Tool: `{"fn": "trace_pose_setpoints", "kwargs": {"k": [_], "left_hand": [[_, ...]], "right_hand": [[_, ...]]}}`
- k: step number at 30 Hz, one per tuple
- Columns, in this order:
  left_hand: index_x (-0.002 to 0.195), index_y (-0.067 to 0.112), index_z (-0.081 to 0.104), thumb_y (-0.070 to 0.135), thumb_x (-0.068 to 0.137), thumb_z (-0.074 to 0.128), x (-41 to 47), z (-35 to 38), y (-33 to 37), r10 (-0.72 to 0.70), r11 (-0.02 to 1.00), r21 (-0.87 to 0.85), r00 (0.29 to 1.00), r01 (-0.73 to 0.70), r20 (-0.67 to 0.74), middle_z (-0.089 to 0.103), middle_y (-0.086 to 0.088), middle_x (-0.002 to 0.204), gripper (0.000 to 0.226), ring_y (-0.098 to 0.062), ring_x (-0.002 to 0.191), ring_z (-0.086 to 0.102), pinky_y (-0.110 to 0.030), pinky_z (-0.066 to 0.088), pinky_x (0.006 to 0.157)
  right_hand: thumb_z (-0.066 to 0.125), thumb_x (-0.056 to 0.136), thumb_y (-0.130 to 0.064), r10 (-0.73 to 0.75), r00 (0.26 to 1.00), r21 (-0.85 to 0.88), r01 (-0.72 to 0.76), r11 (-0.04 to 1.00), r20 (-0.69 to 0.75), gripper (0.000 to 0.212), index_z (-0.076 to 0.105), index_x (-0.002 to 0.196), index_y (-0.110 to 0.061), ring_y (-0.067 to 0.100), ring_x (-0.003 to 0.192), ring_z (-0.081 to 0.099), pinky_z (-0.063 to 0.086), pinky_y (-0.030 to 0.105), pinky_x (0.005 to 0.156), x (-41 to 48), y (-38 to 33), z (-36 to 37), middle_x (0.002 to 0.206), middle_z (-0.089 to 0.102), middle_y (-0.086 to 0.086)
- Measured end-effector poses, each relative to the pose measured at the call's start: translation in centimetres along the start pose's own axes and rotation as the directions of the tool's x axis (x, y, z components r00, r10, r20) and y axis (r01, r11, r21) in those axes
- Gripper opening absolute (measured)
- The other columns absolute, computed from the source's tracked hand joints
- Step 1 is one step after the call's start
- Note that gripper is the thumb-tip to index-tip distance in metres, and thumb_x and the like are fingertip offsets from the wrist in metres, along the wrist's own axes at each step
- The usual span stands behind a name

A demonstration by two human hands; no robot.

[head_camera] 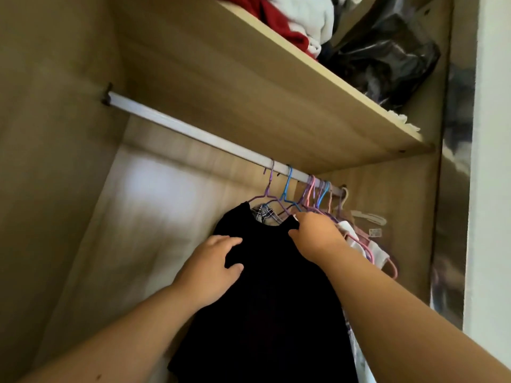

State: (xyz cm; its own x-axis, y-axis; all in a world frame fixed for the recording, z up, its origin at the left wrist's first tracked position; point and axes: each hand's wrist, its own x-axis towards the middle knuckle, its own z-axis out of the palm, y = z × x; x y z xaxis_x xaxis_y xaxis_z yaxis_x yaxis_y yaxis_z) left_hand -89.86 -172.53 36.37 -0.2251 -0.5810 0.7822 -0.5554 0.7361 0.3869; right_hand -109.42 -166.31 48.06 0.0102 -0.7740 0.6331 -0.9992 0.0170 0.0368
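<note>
A black shirt [271,286] hangs at lower centre under the pale metal rail [193,131], crowded at right by thin coloured wire hangers [315,194]. The left hand [213,266] pinches its soft cloth and the right hand [315,233] grips its shoulder. A wooden shelf [249,87] above bears a glossy black bag [392,59].

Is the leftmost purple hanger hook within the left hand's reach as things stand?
Probably yes: the left hand grips the black garment just below the purple hanger hook, nothing between them, though it must let go first.
</note>
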Motion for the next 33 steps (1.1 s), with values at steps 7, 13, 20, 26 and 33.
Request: {"fn": "trace_pose_setpoints", "kwargs": {"k": [7,13,20,26,33], "left_hand": [[0.142,0.026,0.041,0.029,0.086,0.061,7.4,-0.5,-1.2,0.006,1.0,-0.019,0.997,-0.008,-0.079,0.042,-0.001,0.142,0.059,-0.015,0.129,0.042,-0.022,0.029,0.106],[0.145,0.029,0.035,0.027,0.091,0.056,12.3,-1.5,0.6,0.015,0.997,-0.066,0.982,-0.028,-0.186,0.018,-0.001,0.157,0.058,-0.022,0.142,0.021,-0.032,0.022,0.115],[0.149,0.027,0.022,0.027,0.095,0.044,15.7,-2.4,1.6,-0.037,0.999,-0.003,0.995,0.037,-0.097,0.008,-0.001,0.16,0.059,-0.027,0.143,0.018,-0.04,0.023,0.115],[0.15,0.037,0.011,0.036,0.099,0.034,14.6,-3.0,2.0,-0.008,1.0,0.024,0.99,0.011,-0.141,0.009,0.002,0.16,0.056,-0.025,0.144,0.009,-0.052,0.016,0.113],[0.14,0.041,0.035,0.039,0.098,0.037,9.3,-2.3,8.0,0.196,0.978,-0.019,0.953,-0.206,-0.23,0.045,0.006,0.141,0.043,-0.022,0.131,0.03,-0.05,0.024,0.105]], "right_hand": [[0.045,0.087,-0.014,-0.038,0.968,-0.095,0.015,0.995,-0.247,0.018,0.061,0.094,-0.014,0.033,0.08,0.058,0.038,0.029,0.061,1.9,0.5,-0.1,0.089,0.064,0.013],[0.048,0.088,-0.021,-0.113,0.898,-0.146,0.055,0.988,-0.426,0.018,0.063,0.099,-0.023,0.032,0.083,0.061,0.038,0.031,0.06,0.3,1.5,-1.8,0.087,0.068,0.009],[0.047,0.09,-0.017,-0.051,0.863,-0.119,-0.011,0.993,-0.503,0.027,0.061,0.113,-0.018,0.037,0.095,0.059,0.048,0.04,0.075,0.7,0.3,-3.1,0.1,0.069,0.013],[0.055,0.09,-0.02,-0.059,0.836,-0.093,0.01,0.996,-0.546,0.024,0.064,0.111,-0.024,0.029,0.095,0.063,0.042,0.03,0.072,-4.6,1.5,-5.3,0.101,0.071,0.004],[0.058,0.089,-0.021,0.002,0.848,-0.056,-0.038,0.998,-0.53,0.019,0.064,0.099,-0.035,0.002,0.073,0.059,0.038,0.006,0.061,-17.3,4.2,-10.1,0.075,0.062,-0.024]]}}
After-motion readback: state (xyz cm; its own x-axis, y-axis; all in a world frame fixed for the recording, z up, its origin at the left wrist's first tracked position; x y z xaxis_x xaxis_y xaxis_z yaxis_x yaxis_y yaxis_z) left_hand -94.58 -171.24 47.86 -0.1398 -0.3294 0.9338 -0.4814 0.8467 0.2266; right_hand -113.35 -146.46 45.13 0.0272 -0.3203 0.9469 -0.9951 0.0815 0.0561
